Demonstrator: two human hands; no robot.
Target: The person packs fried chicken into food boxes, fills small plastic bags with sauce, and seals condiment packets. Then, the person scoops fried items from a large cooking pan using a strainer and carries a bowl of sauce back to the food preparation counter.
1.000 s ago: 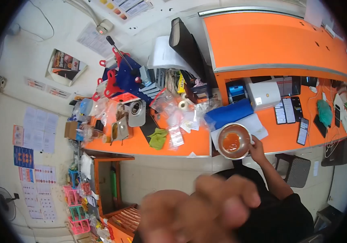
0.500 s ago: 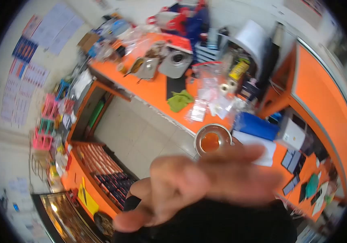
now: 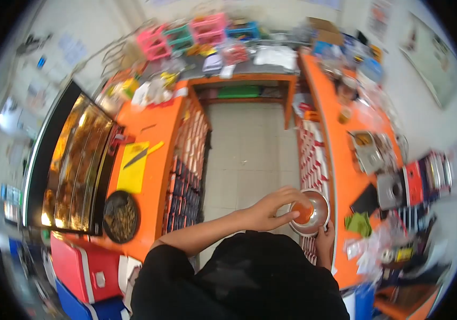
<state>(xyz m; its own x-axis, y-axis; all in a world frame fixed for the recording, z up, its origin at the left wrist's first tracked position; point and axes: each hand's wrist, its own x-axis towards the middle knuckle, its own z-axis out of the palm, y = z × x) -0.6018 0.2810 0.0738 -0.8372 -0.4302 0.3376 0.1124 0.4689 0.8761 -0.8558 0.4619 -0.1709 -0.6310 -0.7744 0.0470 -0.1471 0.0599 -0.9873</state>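
Observation:
A metal bowl point(image 3: 321, 207) with orange-red liquid point(image 3: 304, 213) in it is held in front of my body, at the right counter's inner edge. My right hand point(image 3: 325, 240) grips its near right rim, the fingers partly hidden. From the left, my left hand point(image 3: 277, 207) reaches across to the bowl. Its fingers stretch over the rim above the liquid and the thumb is apart from them. Whether the fingertips touch the liquid cannot be made out.
On the left counter lie a knife point(image 3: 136, 158) on a yellow board point(image 3: 133, 178) and a dark round pan point(image 3: 121, 216), beside a lit glass cabinet point(image 3: 74, 165). A metal tray point(image 3: 366, 152) and a green cloth point(image 3: 358, 224) are on the right counter. Tiled floor point(image 3: 239, 176) lies between.
The view has turned left and steadied. My left hand, blurred close to the camera before, is now lower with its fingers over the bowl. The bowl stays held by my right hand.

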